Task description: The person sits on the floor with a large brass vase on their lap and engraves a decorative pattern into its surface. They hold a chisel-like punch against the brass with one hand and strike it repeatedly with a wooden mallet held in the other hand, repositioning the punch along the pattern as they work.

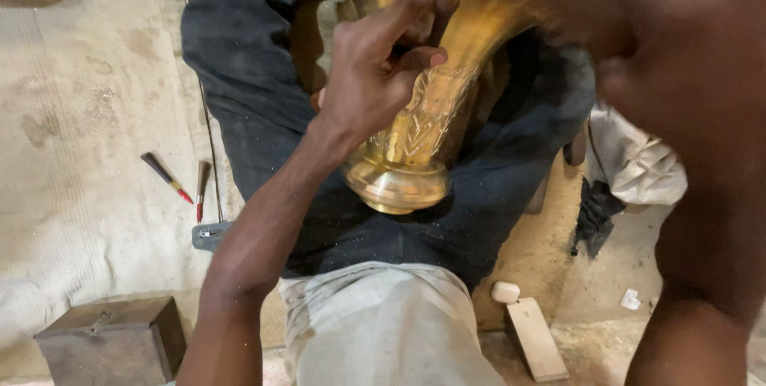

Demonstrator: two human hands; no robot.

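While the brass vase (415, 123) lies across the lap | left hand (375, 75) pinches a small tool on its neck; right hand (678, 83) blurred, grip unclear | judgement: brace vase, press lightly

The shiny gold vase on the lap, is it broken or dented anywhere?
No break or dent shows. The brass vase lies tilted across the person's lap, and its neck carries a neat carved leaf pattern, not damage. The left hand pinches something small against it; what it is cannot be seen. The right arm is a blur, so that side is unclear.
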